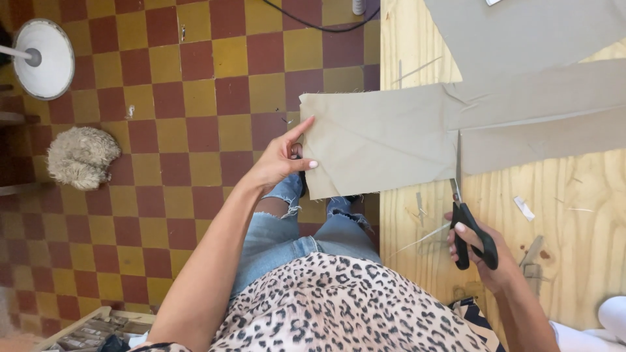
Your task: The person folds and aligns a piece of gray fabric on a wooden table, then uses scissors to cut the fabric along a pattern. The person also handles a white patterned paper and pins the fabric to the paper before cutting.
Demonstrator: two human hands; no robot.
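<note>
Scissors with black handles are gripped in the right hand, fingers closed through the loops, and the blades are driven up into a strip of beige cloth. The cut appears to be partway across the strip: the blades sit inside the near edge, and the cloth on the far side of them looks uncut. The end of the strip hangs past the left edge of the wooden table and is pinched in the left hand, thumb on top and fingers beneath, so that the cloth is kept taut. For the next snip, the blades would need to be opened and pushed farther along the same line while tension is held at the free end.

The cloth is a matte, woven material with a frayed left edge and soft diagonal creases. A larger grey-beige piece is spread at the far side of the table. The tabletop is pale, grained plywood, littered with threads and small offcuts. Beyond it to the left, a floor of red and yellow checkered tiles is seen, with a shaggy cream bundle on it.
</note>
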